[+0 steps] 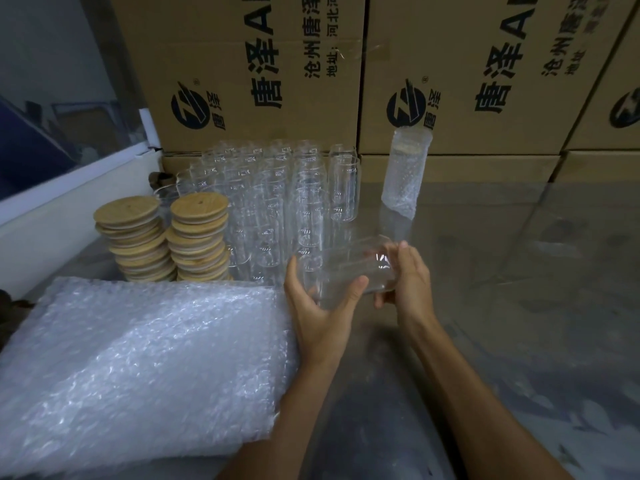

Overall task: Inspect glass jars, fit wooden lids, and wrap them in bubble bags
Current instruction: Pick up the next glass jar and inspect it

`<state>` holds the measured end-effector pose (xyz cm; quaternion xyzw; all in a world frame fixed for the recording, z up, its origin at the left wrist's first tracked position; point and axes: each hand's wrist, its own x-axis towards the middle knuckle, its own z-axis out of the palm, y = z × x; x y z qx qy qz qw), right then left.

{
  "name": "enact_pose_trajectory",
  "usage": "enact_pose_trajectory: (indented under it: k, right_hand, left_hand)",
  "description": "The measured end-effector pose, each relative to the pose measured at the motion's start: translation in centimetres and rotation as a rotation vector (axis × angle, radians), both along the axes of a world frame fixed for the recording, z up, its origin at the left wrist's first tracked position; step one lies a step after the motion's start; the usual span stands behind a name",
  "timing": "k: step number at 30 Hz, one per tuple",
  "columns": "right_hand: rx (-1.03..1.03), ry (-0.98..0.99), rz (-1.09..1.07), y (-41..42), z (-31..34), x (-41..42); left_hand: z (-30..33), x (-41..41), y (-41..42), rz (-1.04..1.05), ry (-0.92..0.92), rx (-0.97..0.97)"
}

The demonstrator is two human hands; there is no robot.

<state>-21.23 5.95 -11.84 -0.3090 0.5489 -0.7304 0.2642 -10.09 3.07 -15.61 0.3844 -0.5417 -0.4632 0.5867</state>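
Both hands, left hand (317,308) and right hand (408,282), are gripping a glass jar (346,271) at frame centre, seemingly inspecting it; a wooden lid (199,204) from mid-left likely comes next.

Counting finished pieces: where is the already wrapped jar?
The wrapped jar stands upright at the back, right of the bare jars, against the cardboard boxes.

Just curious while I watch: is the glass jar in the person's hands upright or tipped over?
Tipped. The glass jar lies nearly on its side, held between the left hand and right hand, with no lid on it.
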Motion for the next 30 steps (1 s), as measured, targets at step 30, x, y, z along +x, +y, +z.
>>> enact_pose_trajectory:
  k: [30]
  right_hand:
    - [-0.055, 0.337, 0.099, 0.7, -1.7, 0.2]
  left_hand:
    - [0.8, -1.5, 0.3, -0.334, 0.235, 0.008]
